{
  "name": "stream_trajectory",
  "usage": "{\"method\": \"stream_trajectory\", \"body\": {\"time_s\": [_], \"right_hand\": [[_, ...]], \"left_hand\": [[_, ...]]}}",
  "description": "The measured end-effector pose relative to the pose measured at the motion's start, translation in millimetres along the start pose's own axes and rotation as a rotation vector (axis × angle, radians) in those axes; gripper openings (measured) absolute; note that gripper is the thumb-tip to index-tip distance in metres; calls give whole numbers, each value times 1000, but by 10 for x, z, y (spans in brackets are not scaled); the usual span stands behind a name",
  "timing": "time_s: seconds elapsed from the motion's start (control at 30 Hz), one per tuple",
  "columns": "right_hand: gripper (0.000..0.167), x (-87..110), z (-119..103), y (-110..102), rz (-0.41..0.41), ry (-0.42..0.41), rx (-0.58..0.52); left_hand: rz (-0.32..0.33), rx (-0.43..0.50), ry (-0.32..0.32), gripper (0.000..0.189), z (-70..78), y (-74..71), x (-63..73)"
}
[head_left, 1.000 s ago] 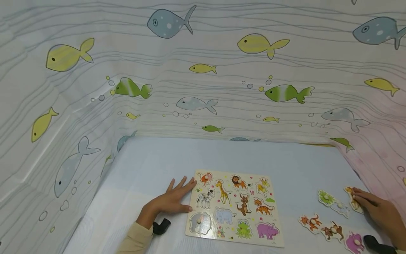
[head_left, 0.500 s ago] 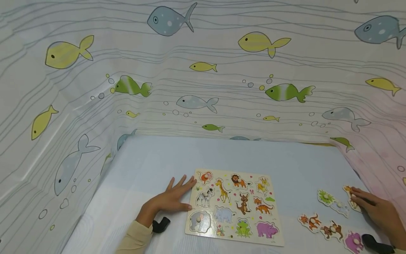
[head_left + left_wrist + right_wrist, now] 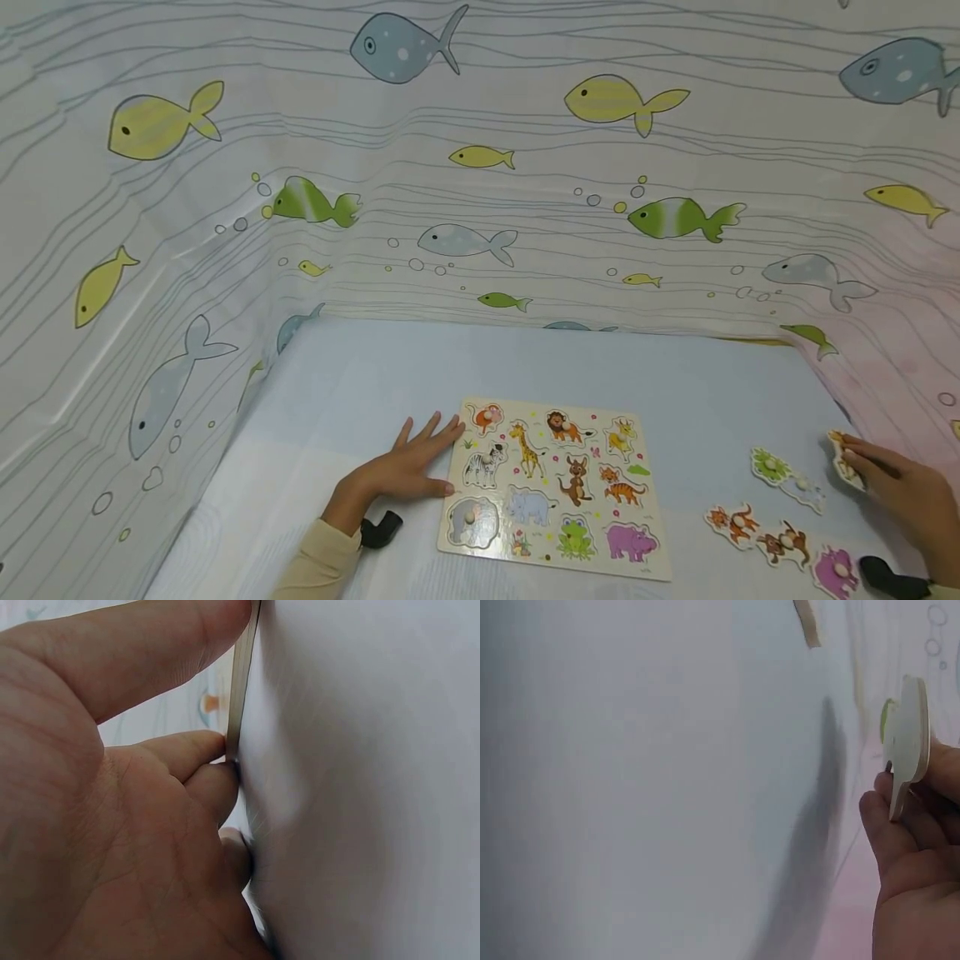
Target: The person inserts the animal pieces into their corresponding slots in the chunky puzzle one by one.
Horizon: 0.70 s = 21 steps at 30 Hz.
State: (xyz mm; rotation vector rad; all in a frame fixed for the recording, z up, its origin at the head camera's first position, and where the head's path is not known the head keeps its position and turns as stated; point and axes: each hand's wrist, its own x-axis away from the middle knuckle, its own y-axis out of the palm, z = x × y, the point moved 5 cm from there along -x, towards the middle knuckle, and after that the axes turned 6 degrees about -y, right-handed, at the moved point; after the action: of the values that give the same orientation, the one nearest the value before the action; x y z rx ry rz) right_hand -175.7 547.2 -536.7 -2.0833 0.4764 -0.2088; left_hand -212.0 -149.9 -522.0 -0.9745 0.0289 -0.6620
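At the left edge of the puzzle board (image 3: 596,566), my left hand (image 3: 401,475) rests with fingers spread, its thumb and fingertips right at the rim. The left wrist view shows that hand (image 3: 142,817) against the board's side edge. My right hand (image 3: 903,496) pinches a yellow giraffe puzzle piece (image 3: 847,467) between thumb and fingers at the table's right side. In the right wrist view the piece (image 3: 909,739) stands on edge, clear of the table, its pale back showing. An elephant piece (image 3: 472,521) with a knob sits in the board's lower left.
Left of the right hand lie a green frog piece (image 3: 770,465) and a pale piece (image 3: 805,490). Nearer are an orange tiger piece (image 3: 733,525), a brown kangaroo piece (image 3: 785,545) and a purple hippo piece (image 3: 836,573). Fish-printed cloth (image 3: 465,200) surrounds the table (image 3: 420,367).
My right hand has lifted the giraffe piece off the table and moved it slightly right, tilting it. The left hand and board have stayed in place.
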Motion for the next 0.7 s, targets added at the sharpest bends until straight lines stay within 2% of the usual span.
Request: {"method": "stream_trajectory", "body": {"time_s": [0.17, 0.23, 0.37, 0.47, 0.6, 0.7], "right_hand": [[56, 51, -210, -44, 57, -181, 28], [55, 94, -327, -66, 66, -212, 42], [51, 173, -623, -115, 79, -310, -2], [41, 239, -879, -137, 95, -429, -61], [33, 326, -1212, -109, 63, -514, -127], [32, 389, -1450, -37, 26, -542, -154]], "left_hand": [[0, 14, -2, 94, 1, -1, 5], [-1, 21, -1, 94, 2, -2, 8], [0, 23, -3, 94, 1, -5, 15], [1, 15, -8, 94, 1, -5, 13], [1, 22, -7, 93, 5, -5, 12], [1, 21, -6, 93, 6, -5, 11]]}}
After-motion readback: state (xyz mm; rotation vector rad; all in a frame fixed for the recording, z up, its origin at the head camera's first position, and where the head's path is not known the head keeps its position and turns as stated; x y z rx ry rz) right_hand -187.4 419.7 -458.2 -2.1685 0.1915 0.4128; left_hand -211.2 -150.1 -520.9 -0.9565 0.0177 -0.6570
